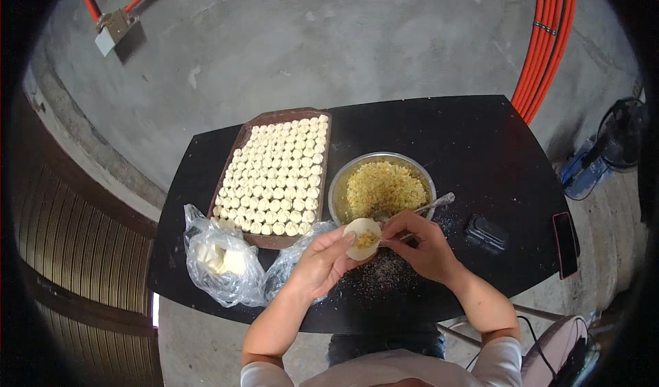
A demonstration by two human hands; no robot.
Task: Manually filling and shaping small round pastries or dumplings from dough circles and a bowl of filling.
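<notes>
My left hand holds a round, pale dough wrapper, thumb on its near side. A small heap of yellow, finely chopped filling lies on the wrapper. At its right edge is my right hand, fingers pinched together; a thin, light thing shows between them, too small to name. Just beyond both hands stands a steel bowl with more chopped filling. A metal spoon leans over the bowl's right rim, its bowl end partly hidden.
Left of the bowl, a brown tray bears rows of small, pleated dumplings. Clear plastic bags, one with pale dough wrappers, lie before it. A dark plastic case and a phone are at the right of the black table.
</notes>
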